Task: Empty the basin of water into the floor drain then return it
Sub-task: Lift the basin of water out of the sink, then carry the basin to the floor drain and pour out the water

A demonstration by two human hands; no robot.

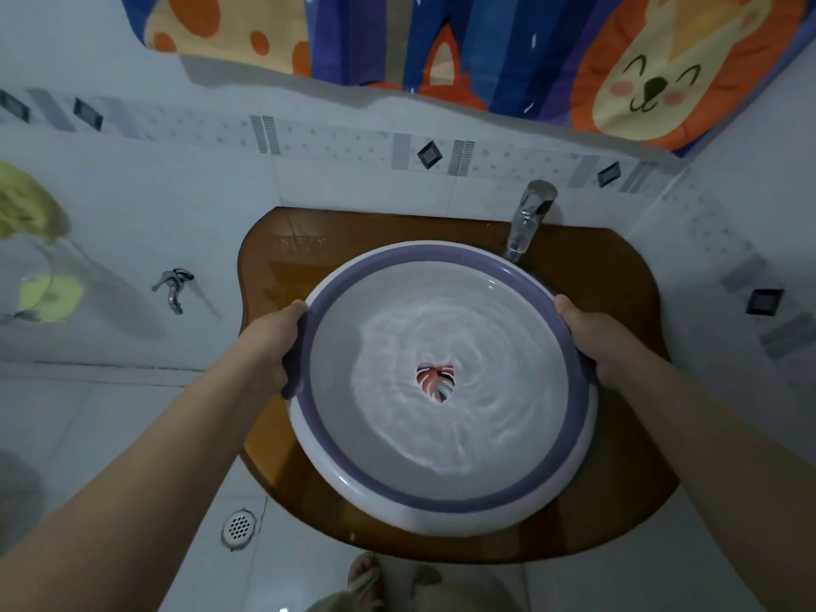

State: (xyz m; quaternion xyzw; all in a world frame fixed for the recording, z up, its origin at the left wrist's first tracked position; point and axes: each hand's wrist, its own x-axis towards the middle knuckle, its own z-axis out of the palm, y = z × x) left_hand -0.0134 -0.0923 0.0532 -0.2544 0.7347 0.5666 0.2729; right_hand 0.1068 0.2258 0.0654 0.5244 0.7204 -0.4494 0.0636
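A round white basin [441, 505] with a purple inner rim holds rippling water and sits over the brown glass countertop [618, 501]. A small striped mark shows at the basin's centre. My left hand [282, 342] grips the basin's left rim. My right hand [583, 329] grips its right rim. The round metal floor drain [239, 526] lies in the white tiled floor at the lower left, below the counter's edge.
A chrome faucet [527, 223] stands at the counter's back right, just behind the basin. A wall tap [173, 287] sticks out at left. A colourful animal-print curtain [485, 50] hangs above. My feet [366, 580] show at the bottom.
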